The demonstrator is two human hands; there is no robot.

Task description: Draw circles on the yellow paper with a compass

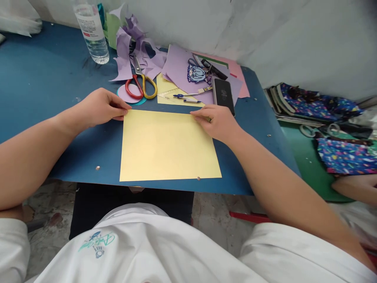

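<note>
A plain yellow sheet of paper point(167, 147) lies on the blue table in front of me, its near edge close to the table's front. My left hand point(103, 106) pinches the sheet's far left corner between thumb and fingers. At the far right corner, my right hand point(216, 121) grips the paper's edge the same way. Just beyond the left hand are scissors point(141, 86) with one red and one yellow handle, resting partly on round lilac and blue paper pieces point(123, 93). Past the right hand lies a dark phone point(224, 94).
A water bottle point(92, 35) stands at the back left beside crumpled purple paper scraps point(125, 43). Purple sheets point(179, 63), a compass point(188, 95), a clear ruler point(167, 93) and a keychain point(196, 73) lie at the back. Another person's arm point(356, 186) rests by a green table point(306, 165) at right.
</note>
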